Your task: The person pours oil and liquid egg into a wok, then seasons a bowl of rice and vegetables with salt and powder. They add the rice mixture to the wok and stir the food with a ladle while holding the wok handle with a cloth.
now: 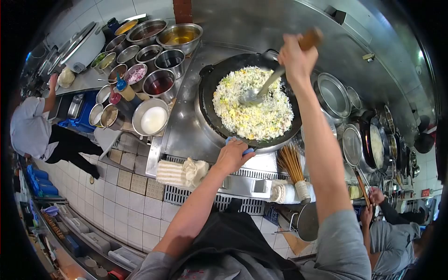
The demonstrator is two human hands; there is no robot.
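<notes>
A large black wok (208,113) sits on the steel stove in front of me, holding fried rice (233,109) with yellow egg bits and green pieces. My right hand (298,58) is closed around the wooden handle of a metal ladle (272,80), slightly blurred. The ladle's head rests in the middle of the rice. At the wok's near rim, my left hand (232,157) grips a folded blue cloth (248,150) against the edge. The fingers partly hide the cloth and whatever part of the wok lies under it.
Steel bowls of sauces and ingredients (151,119) crowd the left counter beside squeeze bottles (125,88). A bamboo brush (292,163) and folded towels (176,172) lie along the stove's front. Strainers (352,144) and pans fill the right. Co-workers stand left (30,123) and right (392,242).
</notes>
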